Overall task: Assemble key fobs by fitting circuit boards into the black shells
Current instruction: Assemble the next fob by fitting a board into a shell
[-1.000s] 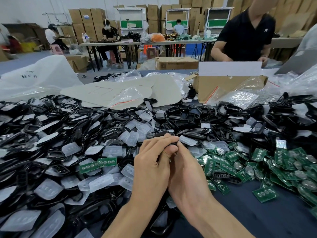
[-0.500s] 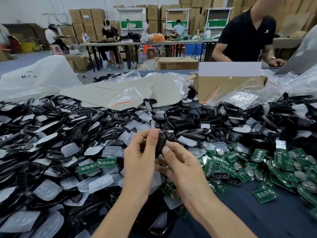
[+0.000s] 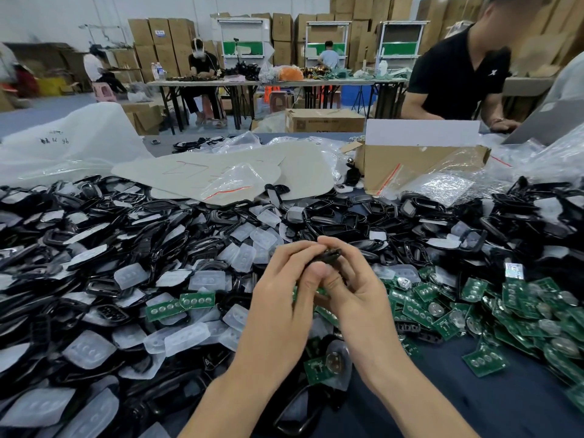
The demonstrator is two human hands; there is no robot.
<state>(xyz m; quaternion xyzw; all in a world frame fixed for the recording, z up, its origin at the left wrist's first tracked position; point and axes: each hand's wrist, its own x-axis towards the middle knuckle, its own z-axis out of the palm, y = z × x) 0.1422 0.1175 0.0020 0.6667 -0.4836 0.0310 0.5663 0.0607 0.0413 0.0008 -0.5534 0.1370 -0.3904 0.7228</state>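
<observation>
1. Centrally, just below the middle of the frame: one black shell pinched between left hand and right hand, with the fingers of both curled over its top edge and the thumbs pressed side by side beneath it.
2. Held edge-on, raised clear of the heap below; cannot tell whether a board sits inside.
3. Between the palms, a sliver of green, too hidden to name.
4. Across the left and middle of the frame: heap of black shells mixed with cloudy rubber pads, and two stray boards lying on top, left of the hands.
5. At right and lower right: pile of circuit boards, green, many with round silver cells, spread over the dark blue tabletop.
6. Directly under the wrists: single board with a cell.
7. Upper middle: flat beige sheets, clear bags, and an open cardboard box.
8. Upper right: person in a black shirt, leaning over the far side of the table.
</observation>
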